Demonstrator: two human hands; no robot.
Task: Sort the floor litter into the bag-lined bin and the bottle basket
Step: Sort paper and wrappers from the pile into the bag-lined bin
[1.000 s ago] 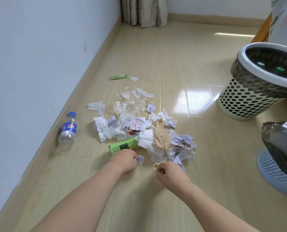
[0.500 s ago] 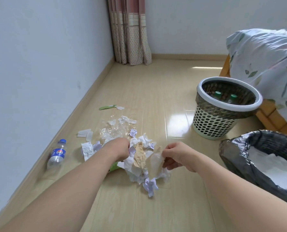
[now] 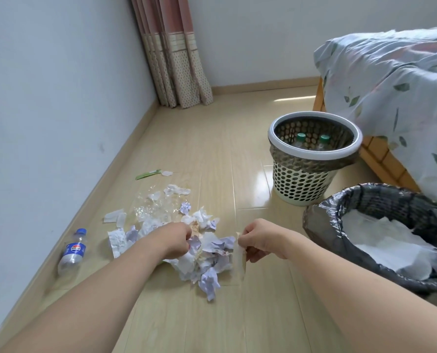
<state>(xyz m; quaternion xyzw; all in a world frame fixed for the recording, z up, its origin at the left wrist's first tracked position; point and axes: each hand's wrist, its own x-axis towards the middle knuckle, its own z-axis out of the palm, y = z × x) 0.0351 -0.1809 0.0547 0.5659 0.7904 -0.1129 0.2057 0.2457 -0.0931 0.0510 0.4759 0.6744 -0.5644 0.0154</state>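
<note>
A heap of crumpled white and lilac paper scraps lies on the wooden floor in front of me. My left hand grips a bunch of scraps at the heap's left side. My right hand pinches a thin pale strip that hangs down from its fingers. The bag-lined bin stands at the right with white paper inside. Behind it the perforated bottle basket holds two green-capped bottles. A small blue-labelled bottle lies by the left wall.
Clear plastic wrap and a green wrapper lie beyond the heap. A bed with a leaf-print cover fills the right side. A curtain hangs in the far corner, and the wall runs along the left.
The view has tilted up, bringing the bin and basket into fuller sight. My right hand has lifted the pale strip off the floor and moved right. My left hand has closed on the heap's scraps.
</note>
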